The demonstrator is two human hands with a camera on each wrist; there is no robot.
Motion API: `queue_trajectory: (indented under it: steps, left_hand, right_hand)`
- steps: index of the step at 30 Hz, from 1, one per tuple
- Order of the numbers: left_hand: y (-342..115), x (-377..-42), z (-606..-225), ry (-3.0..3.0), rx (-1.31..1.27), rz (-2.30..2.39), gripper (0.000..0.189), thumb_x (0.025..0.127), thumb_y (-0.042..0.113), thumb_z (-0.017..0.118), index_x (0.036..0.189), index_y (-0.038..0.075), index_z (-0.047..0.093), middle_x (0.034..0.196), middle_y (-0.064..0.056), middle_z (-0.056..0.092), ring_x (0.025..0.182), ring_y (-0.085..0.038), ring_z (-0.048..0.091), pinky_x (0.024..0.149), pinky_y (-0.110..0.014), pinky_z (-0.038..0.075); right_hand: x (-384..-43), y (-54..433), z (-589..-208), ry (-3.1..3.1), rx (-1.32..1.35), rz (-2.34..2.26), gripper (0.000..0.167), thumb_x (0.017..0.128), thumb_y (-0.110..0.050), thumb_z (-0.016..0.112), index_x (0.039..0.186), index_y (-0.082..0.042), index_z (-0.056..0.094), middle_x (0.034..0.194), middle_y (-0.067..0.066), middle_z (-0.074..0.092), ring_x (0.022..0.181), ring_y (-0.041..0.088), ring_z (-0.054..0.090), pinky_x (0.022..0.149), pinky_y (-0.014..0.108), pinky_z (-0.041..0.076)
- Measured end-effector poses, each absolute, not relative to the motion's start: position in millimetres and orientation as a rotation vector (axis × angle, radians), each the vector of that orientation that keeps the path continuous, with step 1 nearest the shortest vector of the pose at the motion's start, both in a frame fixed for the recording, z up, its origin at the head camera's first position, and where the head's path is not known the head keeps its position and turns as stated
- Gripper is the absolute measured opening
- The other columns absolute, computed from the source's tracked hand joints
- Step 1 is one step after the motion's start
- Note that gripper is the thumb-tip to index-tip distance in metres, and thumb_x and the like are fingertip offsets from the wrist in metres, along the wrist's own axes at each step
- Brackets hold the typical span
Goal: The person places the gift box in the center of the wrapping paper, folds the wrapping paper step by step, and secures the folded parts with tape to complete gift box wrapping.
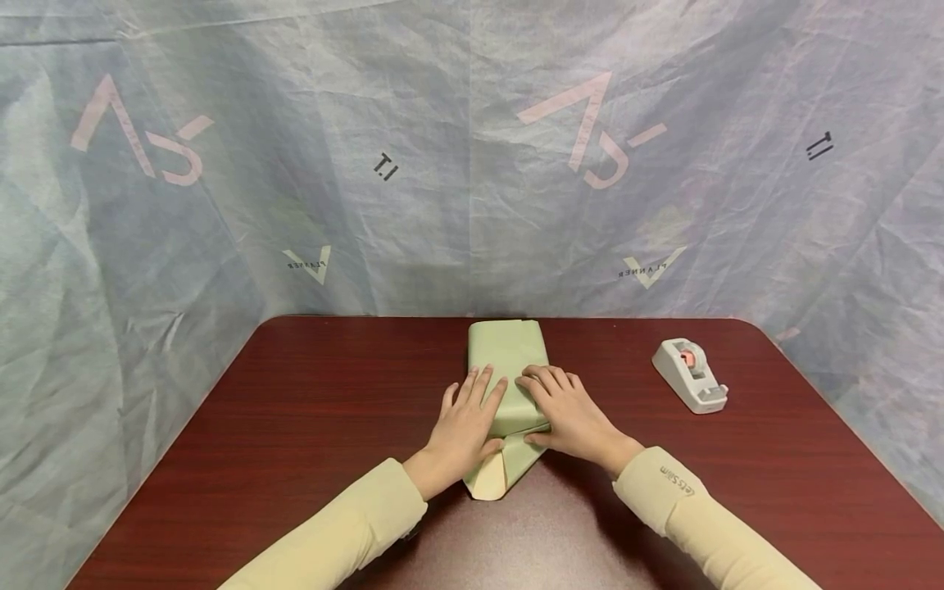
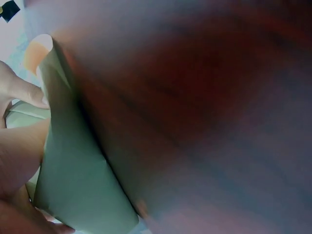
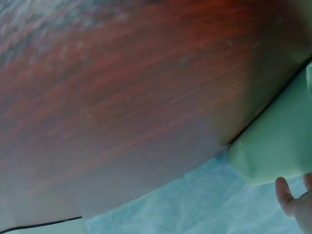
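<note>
A box-shaped package (image 1: pixel 505 348) wrapped in light green paper lies lengthwise on the table, its near end towards me. From that end sticks out a paper flap (image 1: pixel 489 479), folded in at the sides to a narrowed tip with its pale inner face showing. My left hand (image 1: pixel 459 430) rests on the package's left part, fingers spread over the top and thumb at the flap. On the right edge lies my right hand (image 1: pixel 578 418), fingers on top and thumb low beside the flap. The left wrist view shows the green paper (image 2: pixel 83 165) close up; the right wrist view shows the package's side (image 3: pixel 278 141).
A white tape dispenser (image 1: pixel 689 377) with a reddish core stands on the table's right side. The dark red wooden table (image 1: pixel 332 393) reaches back to a grey printed cloth (image 1: pixel 413 221) hanging behind and at both sides.
</note>
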State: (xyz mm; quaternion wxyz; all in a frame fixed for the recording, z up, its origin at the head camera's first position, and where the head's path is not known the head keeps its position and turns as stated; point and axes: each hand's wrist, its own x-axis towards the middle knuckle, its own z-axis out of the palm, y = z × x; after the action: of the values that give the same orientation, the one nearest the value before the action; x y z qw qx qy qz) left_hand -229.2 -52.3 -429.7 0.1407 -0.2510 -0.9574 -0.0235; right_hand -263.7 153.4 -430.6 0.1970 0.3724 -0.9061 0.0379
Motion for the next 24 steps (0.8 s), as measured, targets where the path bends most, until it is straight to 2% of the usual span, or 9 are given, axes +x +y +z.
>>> queue_trajectory:
  steps: [9, 19, 24]
  left_hand:
    - [-44.9, -231.2, -432.8, -2.711, -0.669, 0.009, 0.087, 0.073, 0.049, 0.071, 0.141, 0.015, 0.03, 0.148, -0.014, 0.026, 0.135, -0.032, 0.026, 0.1, -0.049, 0.031]
    - [-40.9, -234.3, -434.8, -2.675, -0.626, 0.112, 0.089, 0.069, 0.055, 0.07, 0.139, 0.016, 0.031, 0.145, -0.012, 0.03, 0.133, -0.031, 0.03, 0.099, -0.046, 0.031]
    - [-41.1, -234.6, -435.6, -2.674, -0.61, 0.131, 0.09, 0.069, 0.056, 0.071, 0.139, 0.016, 0.031, 0.145, -0.011, 0.031, 0.133, -0.03, 0.03, 0.1, -0.045, 0.031]
  right_hand:
    - [-263.2, 154.2, -431.5, -2.484, 1.06, 0.143, 0.085, 0.063, -0.047, 0.079, 0.13, -0.01, 0.042, 0.131, 0.008, 0.042, 0.121, 0.027, 0.038, 0.087, 0.045, 0.038]
    - [-264.8, 174.3, -430.8, -2.533, 1.166, 0.333, 0.095, 0.061, -0.027, 0.084, 0.138, -0.005, 0.033, 0.142, 0.014, 0.033, 0.131, 0.03, 0.03, 0.094, 0.052, 0.037]
    - [-264.9, 179.4, -434.6, -2.526, 1.179, 0.346, 0.096, 0.063, -0.026, 0.083, 0.14, -0.003, 0.03, 0.144, 0.014, 0.031, 0.134, 0.03, 0.028, 0.096, 0.052, 0.037]
